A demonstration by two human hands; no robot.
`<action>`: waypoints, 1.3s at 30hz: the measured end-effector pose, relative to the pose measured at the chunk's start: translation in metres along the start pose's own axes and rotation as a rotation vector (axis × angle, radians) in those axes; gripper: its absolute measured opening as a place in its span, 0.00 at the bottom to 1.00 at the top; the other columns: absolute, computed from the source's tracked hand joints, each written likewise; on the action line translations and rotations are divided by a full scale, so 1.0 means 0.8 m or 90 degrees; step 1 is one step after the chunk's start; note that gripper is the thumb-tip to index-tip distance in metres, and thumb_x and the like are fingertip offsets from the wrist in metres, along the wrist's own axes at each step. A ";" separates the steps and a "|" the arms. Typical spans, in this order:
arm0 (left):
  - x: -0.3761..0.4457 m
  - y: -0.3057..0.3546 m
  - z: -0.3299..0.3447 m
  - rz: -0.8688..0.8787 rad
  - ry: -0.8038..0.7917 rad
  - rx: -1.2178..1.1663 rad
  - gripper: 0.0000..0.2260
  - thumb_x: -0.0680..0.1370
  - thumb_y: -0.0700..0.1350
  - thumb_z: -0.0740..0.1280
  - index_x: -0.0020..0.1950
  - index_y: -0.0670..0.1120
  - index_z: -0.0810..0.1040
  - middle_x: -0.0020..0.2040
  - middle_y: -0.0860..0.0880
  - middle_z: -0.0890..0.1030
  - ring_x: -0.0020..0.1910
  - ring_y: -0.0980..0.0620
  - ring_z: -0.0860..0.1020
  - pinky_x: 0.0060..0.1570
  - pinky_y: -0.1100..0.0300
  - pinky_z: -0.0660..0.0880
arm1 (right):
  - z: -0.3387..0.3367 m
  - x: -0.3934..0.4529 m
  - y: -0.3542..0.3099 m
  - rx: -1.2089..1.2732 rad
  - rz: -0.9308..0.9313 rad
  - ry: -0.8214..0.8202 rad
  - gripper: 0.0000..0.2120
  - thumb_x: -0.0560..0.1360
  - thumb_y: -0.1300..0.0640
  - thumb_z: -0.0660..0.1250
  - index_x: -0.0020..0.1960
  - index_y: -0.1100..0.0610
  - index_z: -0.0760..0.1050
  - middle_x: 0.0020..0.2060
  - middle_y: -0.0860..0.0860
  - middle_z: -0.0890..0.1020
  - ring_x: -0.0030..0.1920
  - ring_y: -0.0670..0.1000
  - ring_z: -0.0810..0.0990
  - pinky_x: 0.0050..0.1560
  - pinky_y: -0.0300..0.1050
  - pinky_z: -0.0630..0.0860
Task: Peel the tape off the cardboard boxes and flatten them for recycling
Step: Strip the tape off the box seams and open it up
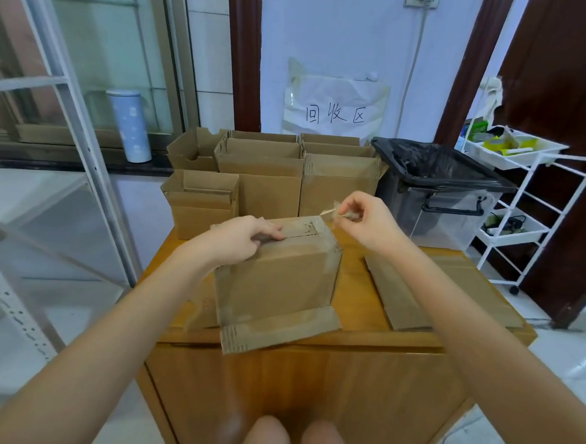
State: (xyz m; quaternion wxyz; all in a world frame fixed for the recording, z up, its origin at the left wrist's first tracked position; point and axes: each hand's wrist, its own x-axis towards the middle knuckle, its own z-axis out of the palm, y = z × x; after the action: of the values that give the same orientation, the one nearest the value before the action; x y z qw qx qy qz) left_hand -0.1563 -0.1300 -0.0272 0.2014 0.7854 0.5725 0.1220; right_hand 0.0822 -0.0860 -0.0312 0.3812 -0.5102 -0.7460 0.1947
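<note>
On the wall in front of you hangs a white paper sign (336,104) with three hand-written characters, 回收区. Your two arms reach forward over a wooden desk (365,308). Your left arm comes in from the lower left, and your left hand (240,241) lies on top of the cardboard box (278,272) that stands in the middle of the desk. Its fingers are curled over the box's top edge and press it down, with the fingertips near the seam on top. Your right arm comes in from the lower right and is lifted a bit higher. Your right hand (363,222) is just past the far right corner of the box, and its thumb and fingers pinch a thin strip of tape (333,214). The tape runs from your fingers down to the box's top corner, where it still sticks. A loose flap of the box lies flat on the near edge of the desk. A flattened box (428,292) lies on the right side of the desk. Behind the desk stand more open boxes (270,172) in a group, and beside them on the right is a clear bin (437,193) with a black bag in it.
</note>
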 end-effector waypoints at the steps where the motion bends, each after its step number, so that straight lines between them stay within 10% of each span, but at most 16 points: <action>1: 0.000 -0.001 0.000 0.007 0.000 -0.015 0.26 0.80 0.30 0.53 0.69 0.55 0.73 0.74 0.60 0.65 0.76 0.56 0.55 0.76 0.47 0.50 | 0.000 -0.002 0.000 -0.002 0.001 -0.029 0.05 0.75 0.59 0.69 0.45 0.50 0.74 0.45 0.49 0.77 0.44 0.47 0.75 0.44 0.35 0.72; 6: -0.002 0.001 0.004 0.014 0.016 -0.061 0.28 0.79 0.27 0.51 0.69 0.53 0.73 0.74 0.59 0.65 0.76 0.57 0.54 0.75 0.52 0.48 | -0.002 -0.011 -0.002 -0.059 -0.032 -0.056 0.11 0.80 0.57 0.60 0.58 0.53 0.78 0.52 0.48 0.81 0.52 0.47 0.78 0.57 0.41 0.73; 18: 0.002 -0.002 0.015 0.002 0.060 -0.123 0.22 0.81 0.31 0.53 0.66 0.50 0.76 0.73 0.55 0.68 0.76 0.55 0.56 0.75 0.53 0.50 | -0.003 -0.009 0.001 0.214 0.102 0.041 0.15 0.75 0.59 0.70 0.61 0.54 0.73 0.42 0.53 0.84 0.42 0.50 0.84 0.47 0.46 0.82; 23: 0.016 0.022 0.035 -0.026 0.235 0.072 0.11 0.80 0.42 0.59 0.56 0.47 0.80 0.57 0.51 0.78 0.56 0.52 0.76 0.51 0.62 0.73 | 0.004 -0.003 -0.014 0.303 0.176 0.000 0.16 0.73 0.61 0.72 0.58 0.64 0.74 0.47 0.58 0.82 0.43 0.49 0.83 0.42 0.37 0.81; 39: 0.018 0.022 0.054 0.020 0.364 0.177 0.10 0.81 0.47 0.60 0.55 0.48 0.78 0.52 0.51 0.78 0.52 0.53 0.74 0.53 0.56 0.76 | 0.051 0.009 -0.018 -0.236 0.017 0.008 0.14 0.73 0.46 0.70 0.49 0.55 0.82 0.50 0.51 0.76 0.52 0.51 0.74 0.51 0.42 0.69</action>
State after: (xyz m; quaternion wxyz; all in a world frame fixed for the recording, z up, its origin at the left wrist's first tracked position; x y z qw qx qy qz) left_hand -0.1188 -0.1284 -0.0583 -0.0791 0.7480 0.6048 0.2617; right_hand 0.0409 -0.0809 -0.0444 0.2827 -0.5826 -0.7599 0.0559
